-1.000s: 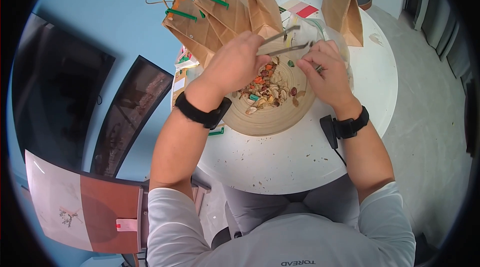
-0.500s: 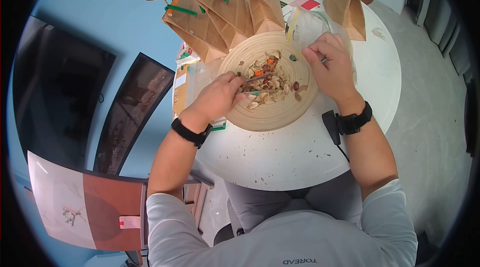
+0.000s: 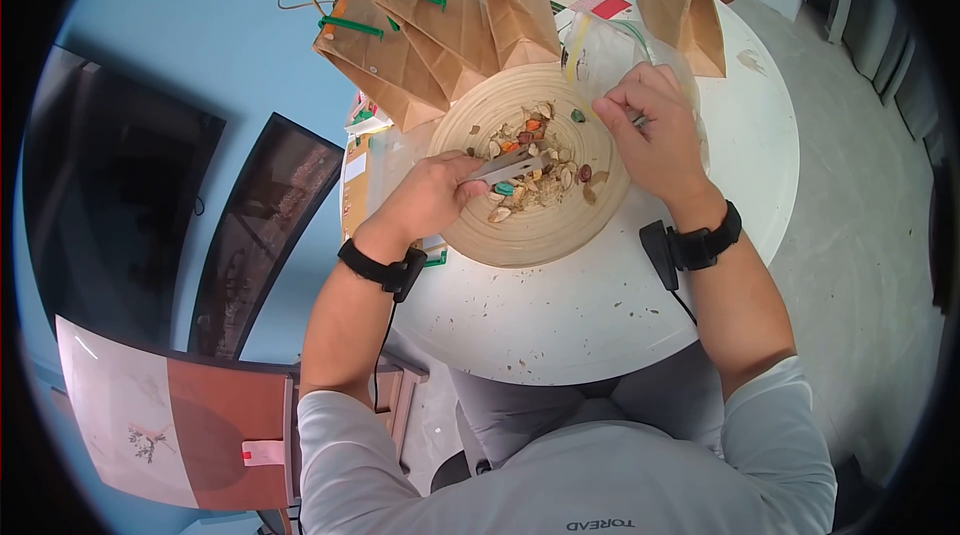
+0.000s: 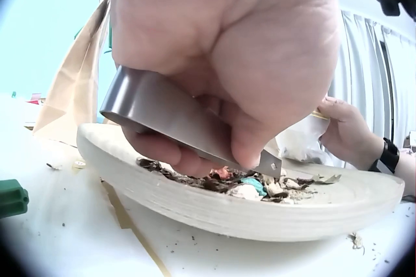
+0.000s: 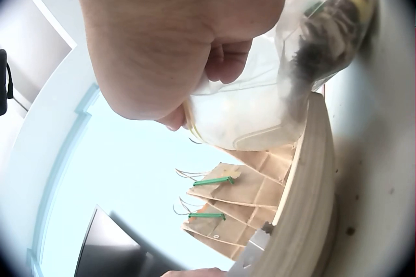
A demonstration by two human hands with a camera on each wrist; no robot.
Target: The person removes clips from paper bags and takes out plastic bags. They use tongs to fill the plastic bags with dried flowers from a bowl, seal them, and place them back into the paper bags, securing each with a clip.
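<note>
My left hand [image 3: 425,197] grips metal tongs [image 3: 505,167] low over a round pale wooden plate [image 3: 515,255]. Their tips reach into a pile of dried potpourri pieces [image 3: 545,190], cream, brown, orange and teal. In the left wrist view the tongs [image 4: 166,111] lie between thumb and fingers, and their tips overlap the pile. At the plate's right side my right hand [image 3: 660,140] pinches the edge of a clear plastic zip bag [image 3: 605,50]. The right wrist view shows dark and coloured dried pieces inside the bag [image 5: 247,108].
Several brown paper bags [image 3: 380,60] with green and red clips stand behind the plate. Another paper bag [image 3: 685,10] is at the back right. Crumbs are scattered on the white round table [image 3: 560,335] in front. A green clip [image 4: 13,198] lies left of the plate.
My left hand has brought the tongs from beside the right hand and the bag down and left to the potpourri pile. The right hand keeps hold of the bag, nearly in place.
</note>
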